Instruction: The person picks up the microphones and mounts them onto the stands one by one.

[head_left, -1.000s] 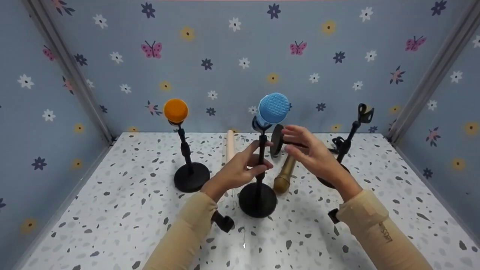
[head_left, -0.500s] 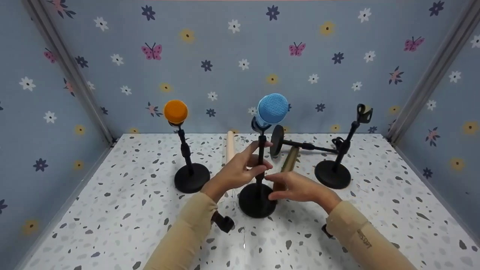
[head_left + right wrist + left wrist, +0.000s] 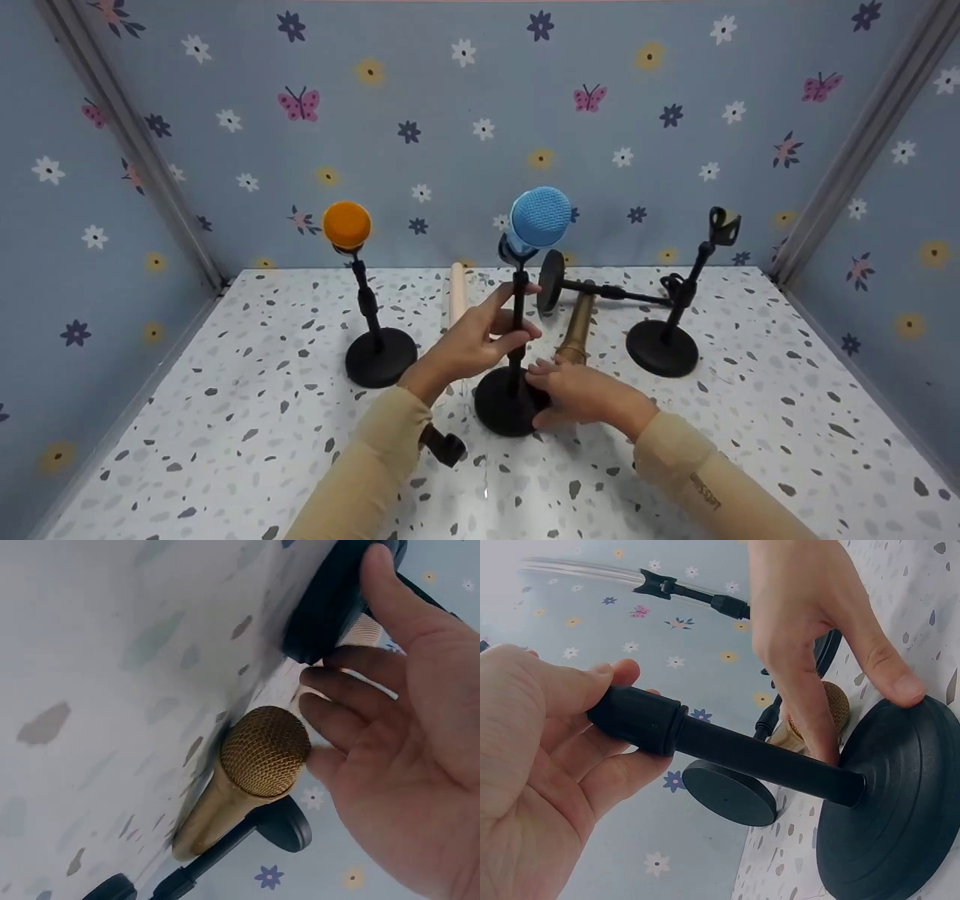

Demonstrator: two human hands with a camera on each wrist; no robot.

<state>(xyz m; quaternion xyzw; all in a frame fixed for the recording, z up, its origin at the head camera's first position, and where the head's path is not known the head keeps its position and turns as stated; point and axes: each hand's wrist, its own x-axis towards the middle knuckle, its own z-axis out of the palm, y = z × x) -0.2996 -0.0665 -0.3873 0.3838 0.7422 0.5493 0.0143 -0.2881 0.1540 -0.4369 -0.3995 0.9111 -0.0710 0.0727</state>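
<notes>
A black microphone stand (image 3: 519, 322) stands upright in the middle of the table, with a blue microphone (image 3: 540, 217) in its clip. My left hand (image 3: 472, 341) holds the stand's pole, its thumb and fingers around the collar (image 3: 641, 720) in the left wrist view. Low on the right side, my right hand (image 3: 585, 394) grips the stand's round base (image 3: 900, 802), thumb on the rim and fingers over the far side. Just behind that hand a gold microphone (image 3: 577, 326) lies on the table; its mesh head (image 3: 266, 750) shows close to the fingers in the right wrist view.
An orange microphone (image 3: 347, 225) sits on another stand (image 3: 371, 330) at left. At right is a stand (image 3: 679, 315) with a bare clip. Behind the gold microphone a further stand (image 3: 551, 281) lies on its side. A pale rod-like object (image 3: 457, 289) lies at the back.
My right hand has come down from beside the toppled stand to the base of the middle stand. My left hand has kept its hold on the pole.
</notes>
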